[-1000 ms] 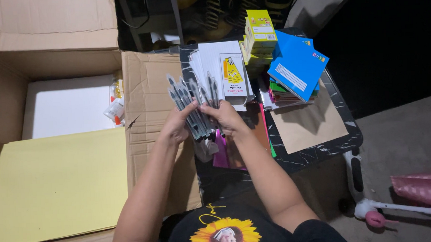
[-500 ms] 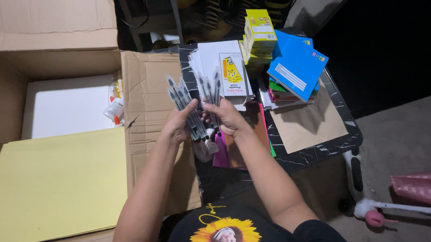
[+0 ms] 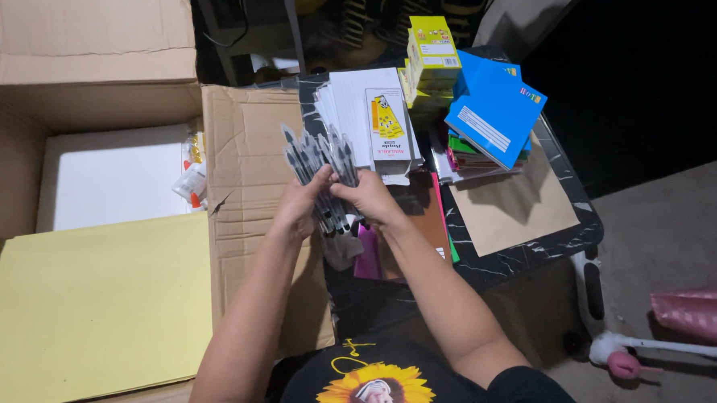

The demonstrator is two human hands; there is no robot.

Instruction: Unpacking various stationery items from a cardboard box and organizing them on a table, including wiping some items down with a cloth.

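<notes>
Hands meet over the near edge of the black marbled counter [image 3: 569, 224]: the left hand [image 3: 298, 208] and right hand [image 3: 366, 197] each have their grip clamped on a bundle of dark, clear-capped pens [image 3: 321, 167], fanned upward, seemingly so the caps can be seen and squared. An open brown cardboard box [image 3: 248, 174] crowds the left; white ruled notebooks [image 3: 354, 105] and blue booklets [image 3: 496, 111] fill the far side. Free room lies mainly toward the body.

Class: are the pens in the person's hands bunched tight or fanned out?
Fanned out. The pens meet low down where the left hand and right hand grip them, while their tips spread apart above the hands.
</notes>
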